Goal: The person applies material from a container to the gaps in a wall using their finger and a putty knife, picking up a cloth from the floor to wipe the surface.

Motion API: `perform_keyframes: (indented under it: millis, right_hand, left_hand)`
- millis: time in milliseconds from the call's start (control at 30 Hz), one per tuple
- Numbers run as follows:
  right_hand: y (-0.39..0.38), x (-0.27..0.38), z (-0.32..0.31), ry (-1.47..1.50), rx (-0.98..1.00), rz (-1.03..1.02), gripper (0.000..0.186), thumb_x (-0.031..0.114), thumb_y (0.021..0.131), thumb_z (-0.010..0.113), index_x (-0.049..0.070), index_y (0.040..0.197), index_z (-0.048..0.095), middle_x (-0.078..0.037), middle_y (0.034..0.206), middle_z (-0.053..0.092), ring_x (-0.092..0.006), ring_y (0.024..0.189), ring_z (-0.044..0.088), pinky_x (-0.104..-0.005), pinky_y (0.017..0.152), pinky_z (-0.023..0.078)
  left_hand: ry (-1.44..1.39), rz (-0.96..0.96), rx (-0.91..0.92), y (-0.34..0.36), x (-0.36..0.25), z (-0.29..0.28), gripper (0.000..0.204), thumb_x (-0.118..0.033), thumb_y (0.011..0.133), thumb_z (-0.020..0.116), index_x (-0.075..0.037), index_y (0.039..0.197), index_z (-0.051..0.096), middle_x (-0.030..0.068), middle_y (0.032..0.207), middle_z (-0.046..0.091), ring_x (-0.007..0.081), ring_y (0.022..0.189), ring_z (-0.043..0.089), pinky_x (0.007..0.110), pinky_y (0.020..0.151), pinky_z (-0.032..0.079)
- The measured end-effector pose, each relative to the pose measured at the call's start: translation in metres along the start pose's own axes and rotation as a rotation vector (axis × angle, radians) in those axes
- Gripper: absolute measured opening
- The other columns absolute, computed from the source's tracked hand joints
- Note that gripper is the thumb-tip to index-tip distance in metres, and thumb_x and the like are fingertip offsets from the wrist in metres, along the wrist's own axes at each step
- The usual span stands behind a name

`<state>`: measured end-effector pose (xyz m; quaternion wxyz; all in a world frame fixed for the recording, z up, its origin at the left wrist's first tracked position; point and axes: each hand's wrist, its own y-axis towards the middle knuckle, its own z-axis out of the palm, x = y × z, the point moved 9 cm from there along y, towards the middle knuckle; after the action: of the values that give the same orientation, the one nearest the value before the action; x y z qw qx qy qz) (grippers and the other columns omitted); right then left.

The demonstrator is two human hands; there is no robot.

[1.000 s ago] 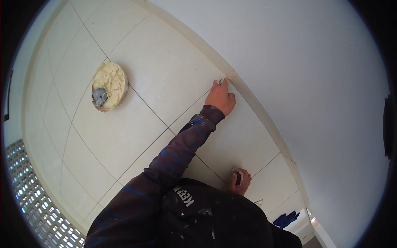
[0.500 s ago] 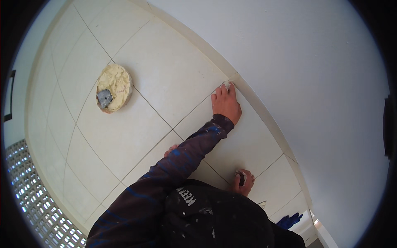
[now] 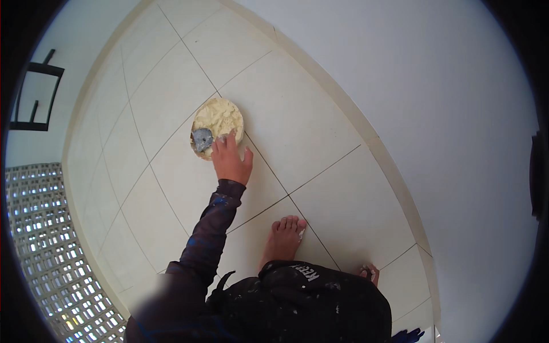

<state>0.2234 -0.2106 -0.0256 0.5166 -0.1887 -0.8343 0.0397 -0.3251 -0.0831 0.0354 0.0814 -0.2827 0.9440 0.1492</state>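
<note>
My left hand (image 3: 231,163) reaches over the round tub of cream-coloured paste (image 3: 220,117). Its fingertips, smeared with white, are at the paste's near edge, and the thumb stands apart from them. Beside the fingers, a grey flat piece with a small hole (image 3: 202,139), like a scraper blade, rests on the paste. Low on the right, what looks like my right hand (image 3: 370,272) shows only in part past my dark clothing. Its fingers are curled around something dark that I cannot make out.
Pale floor tiles (image 3: 320,143) with dark joints lie around the tub. A skirting (image 3: 394,177) runs along the white wall on the right. My bare left foot (image 3: 283,237) is on the tiles. Blue cloth or glove (image 3: 409,336) lies at the lower right; a perforated block screen (image 3: 51,246) stands left.
My left hand has gone from the skirting corner on the right to the paste tub on the left. The view has shifted, and my left foot now shows fully.
</note>
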Motion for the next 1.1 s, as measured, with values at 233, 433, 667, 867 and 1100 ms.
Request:
perform_keyframes:
  millis: [233,433,667,867,1100]
  right_hand:
    - [-0.039,-0.024,-0.057,0.039,-0.236,0.179,0.044,0.037,0.098,0.062,-0.003,0.116,0.061,-0.009,0.1,0.064,-0.0181,0.093,0.061,-0.0316,0.085,0.049]
    - [-0.036,-0.052,-0.121,-0.352,-0.072,0.108,0.053,0.047,0.1,0.061,-0.002,0.12,0.061,-0.011,0.101,0.064,-0.0208,0.091,0.061,-0.0344,0.08,0.05]
    - [-0.042,-0.11,-0.146,-0.296,-0.017,0.074,0.049,0.041,0.101,0.06,-0.003,0.121,0.06,-0.013,0.101,0.065,-0.0226,0.091,0.063,-0.0353,0.079,0.051]
    - [-0.026,-0.071,-0.122,-0.26,-0.253,-0.327,0.044,0.041,0.098,0.061,-0.001,0.112,0.064,-0.017,0.105,0.066,-0.0375,0.101,0.061,-0.0505,0.093,0.044]
    - [-0.003,-0.105,-0.113,-0.458,0.207,-0.147,0.039,0.036,0.086,0.064,0.004,0.109,0.067,-0.014,0.099,0.064,-0.0382,0.098,0.058,-0.0499,0.09,0.043]
  left_hand:
    - [-0.037,0.178,0.089,-0.01,0.047,0.013,0.034,-0.01,0.085,0.071,-0.002,0.117,0.064,0.0254,0.113,0.056,0.0451,0.11,0.051,0.054,0.095,0.045]
    - [-0.054,0.17,0.031,-0.024,0.016,-0.001,0.013,-0.003,0.081,0.071,-0.001,0.093,0.067,0.0219,0.107,0.058,0.0432,0.106,0.052,0.053,0.091,0.046]
    - [-0.056,0.304,0.37,-0.135,-0.038,-0.022,0.018,-0.013,0.078,0.075,-0.005,0.093,0.067,0.0191,0.111,0.06,0.0395,0.11,0.053,0.049,0.094,0.045]
    - [-0.16,0.032,0.334,-0.133,-0.058,-0.014,0.055,-0.041,0.078,0.082,0.002,0.108,0.066,0.0248,0.114,0.06,0.043,0.112,0.052,0.052,0.097,0.044]
    - [-0.005,-0.146,0.197,-0.14,-0.079,0.021,0.057,-0.045,0.082,0.079,-0.002,0.119,0.071,0.0247,0.117,0.062,0.043,0.112,0.053,0.051,0.099,0.046]
